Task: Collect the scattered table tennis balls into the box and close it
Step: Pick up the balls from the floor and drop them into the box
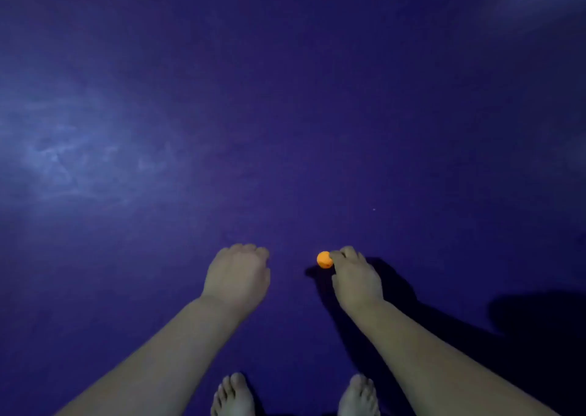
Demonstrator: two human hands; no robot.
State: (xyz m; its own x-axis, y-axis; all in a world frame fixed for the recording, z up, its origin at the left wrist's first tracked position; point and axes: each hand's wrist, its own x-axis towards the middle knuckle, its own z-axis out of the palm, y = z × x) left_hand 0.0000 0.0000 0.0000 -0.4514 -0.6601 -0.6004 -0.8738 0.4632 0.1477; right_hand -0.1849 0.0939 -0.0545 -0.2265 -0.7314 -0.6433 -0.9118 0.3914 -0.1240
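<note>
One orange table tennis ball (pixel 325 259) shows low in the middle of the head view, just above the dark blue floor (pixel 285 114), with its shadow below it. My right hand (pixel 355 276) pinches the ball's right side with its fingertips. About a hand's width to the left, my left hand (pixel 237 274) hangs over the floor with its back towards the camera. Its fingers curl under, so anything in the palm is hidden. No box is in view.
My two bare feet (pixel 234 395) stand at the bottom edge, below the hands. A dark shadow (pixel 523 327) of my body and right arm covers the floor at lower right. A pale scuffed patch (pixel 57 155) marks the floor at left.
</note>
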